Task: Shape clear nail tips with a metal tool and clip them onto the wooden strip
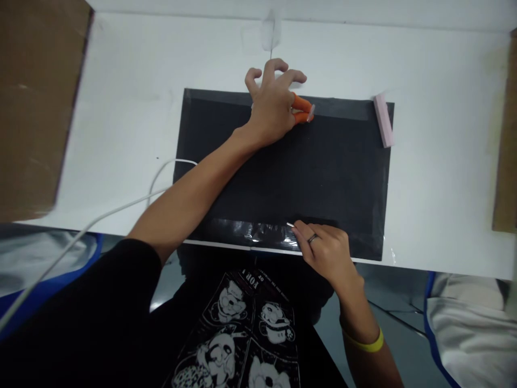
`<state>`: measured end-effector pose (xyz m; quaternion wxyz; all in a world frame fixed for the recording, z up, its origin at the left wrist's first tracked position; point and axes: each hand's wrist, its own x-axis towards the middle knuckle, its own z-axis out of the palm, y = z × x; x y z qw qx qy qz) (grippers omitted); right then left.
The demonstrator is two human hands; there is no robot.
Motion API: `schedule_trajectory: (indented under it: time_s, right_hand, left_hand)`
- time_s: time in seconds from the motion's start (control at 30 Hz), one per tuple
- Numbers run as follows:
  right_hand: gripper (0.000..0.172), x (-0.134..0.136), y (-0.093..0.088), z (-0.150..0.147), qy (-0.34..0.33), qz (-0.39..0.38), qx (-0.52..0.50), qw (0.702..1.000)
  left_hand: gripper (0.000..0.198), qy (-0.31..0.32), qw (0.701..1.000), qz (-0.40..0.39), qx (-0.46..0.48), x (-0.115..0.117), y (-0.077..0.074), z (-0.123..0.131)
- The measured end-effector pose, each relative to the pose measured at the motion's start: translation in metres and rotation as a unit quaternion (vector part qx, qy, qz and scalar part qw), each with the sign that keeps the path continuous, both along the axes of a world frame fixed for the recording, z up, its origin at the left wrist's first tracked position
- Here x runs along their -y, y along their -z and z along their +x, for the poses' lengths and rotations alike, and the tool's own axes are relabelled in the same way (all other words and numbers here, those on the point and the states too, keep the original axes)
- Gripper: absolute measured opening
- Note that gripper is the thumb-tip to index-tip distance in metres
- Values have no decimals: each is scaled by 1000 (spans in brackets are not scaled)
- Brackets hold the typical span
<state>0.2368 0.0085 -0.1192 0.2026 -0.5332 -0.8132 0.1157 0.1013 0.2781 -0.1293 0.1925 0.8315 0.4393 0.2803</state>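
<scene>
My left hand [271,105] reaches over the far part of the black mat [323,178]. Orange finger covers [302,102] sit on its thumb and index finger, which pinch a small translucent piece [311,112]; its exact kind is unclear. The other fingers are spread and bent. Close to the mat's near edge, my right hand [325,249] is closed around a thin silver metal tool [290,224]. Only the tool's tip shows, pointing left; the rest is hidden in the fingers.
A pink block [383,119] lies at the mat's right far corner. From the left, a white cable [109,214] runs onto the white table [440,161]. Behind my left hand is a clear plastic piece [270,33]. Brown panels [36,108] stand at both sides.
</scene>
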Motion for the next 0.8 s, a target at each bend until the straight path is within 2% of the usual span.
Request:
schedule_trajectory:
  time_s: [0.13,0.33,0.43,0.63,0.8]
  right_hand:
    - [14,0,1,0,1,0,-4,1000]
    - [14,1,2,-1,4,6,-5,1000]
    - [15,1,2,-1,5,8,-3,1000]
    - [15,1,3,0,5,5,-4,1000]
    - [15,1,4,-1,5,9,-6,1000]
  left_hand:
    - [13,25,1000,12,4,-10,8,-2]
    - [20,2,1000,-26,-11,-12,8,0]
    - [21,7,1000,-10,-22,-11,7,-2]
    - [18,58,997,35,29,-20,15,-6]
    - [17,58,997,35,44,-20,13,-1]
